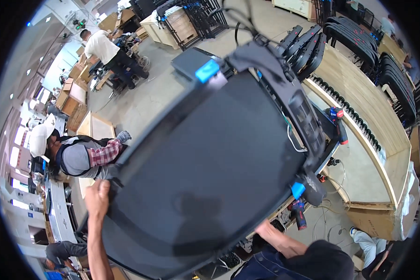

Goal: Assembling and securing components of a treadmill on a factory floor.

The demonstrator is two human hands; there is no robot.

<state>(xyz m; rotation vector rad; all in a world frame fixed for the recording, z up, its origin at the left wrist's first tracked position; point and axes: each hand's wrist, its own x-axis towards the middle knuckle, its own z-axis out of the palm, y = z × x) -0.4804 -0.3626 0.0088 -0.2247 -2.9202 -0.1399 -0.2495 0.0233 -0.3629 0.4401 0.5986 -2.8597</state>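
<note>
The left hand (98,198) grips the near left edge of a big black chair seat panel (205,172). Its fingers curl around that edge and pinch it, with the thumb side on top. The arm comes up from the bottom of the picture.

The right hand is hidden under the panel. Only the right forearm (277,238) shows, going in below the panel's lower right edge, so I cannot tell how those fingers are set.

The panel is held up and tilted, and it fills the middle of the view. On the far side from the left fingers, a black plastic frame piece (303,116) runs along its edge. A small blue clip (206,71) sits at the top corner, and another blue clip (297,190) sits at the lower right corner.

Beyond the panel is a wooden bench (359,107) with a row of black chair parts (354,37) stacked on it. A power drill (338,123) lies on the bench, just past the frame piece.

To the left of the left fingers, a person in a white cap (41,137) bends low.
</note>
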